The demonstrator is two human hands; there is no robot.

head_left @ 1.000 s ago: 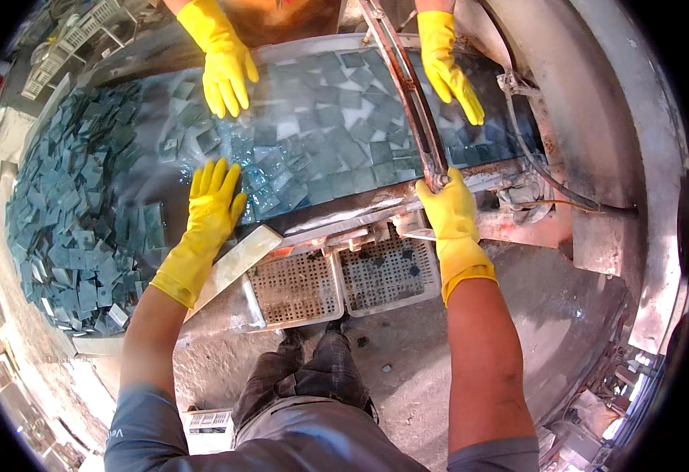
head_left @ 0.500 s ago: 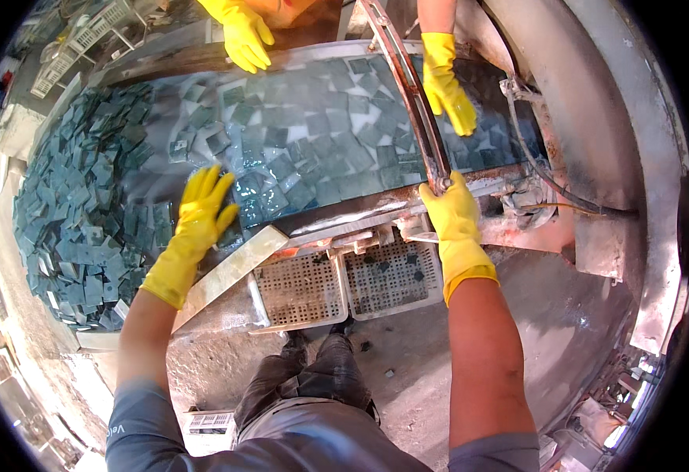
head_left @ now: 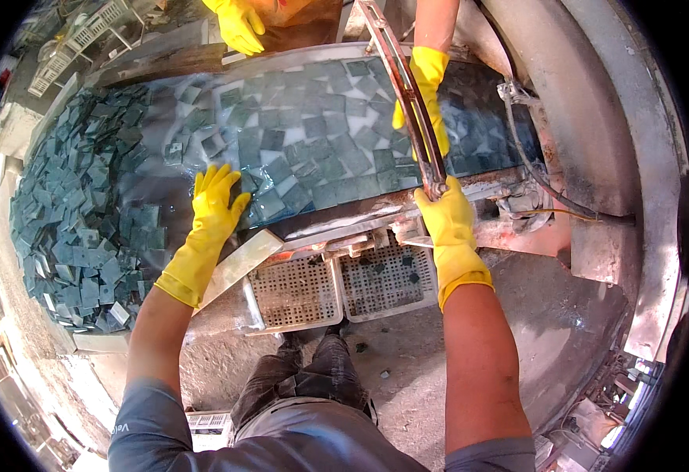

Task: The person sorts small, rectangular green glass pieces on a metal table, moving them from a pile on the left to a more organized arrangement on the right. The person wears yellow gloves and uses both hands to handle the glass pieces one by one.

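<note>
Yellow rubber gloves cover the left hand [head_left: 212, 206] and right hand [head_left: 445, 220]. Dark teal-grey square tiles [head_left: 313, 145] form a patchwork across the frame's middle, over pale, perhaps whitish, gaps. Off-white perforated crates [head_left: 337, 287] sit below centre.

I saw no package, sign or screen from my remote seat. The one label-like mark was a small strip of white lettering [head_left: 119, 429] on the grey sleeve of the person's left arm, near the lower left edge of the head view, too small to make out.
</note>
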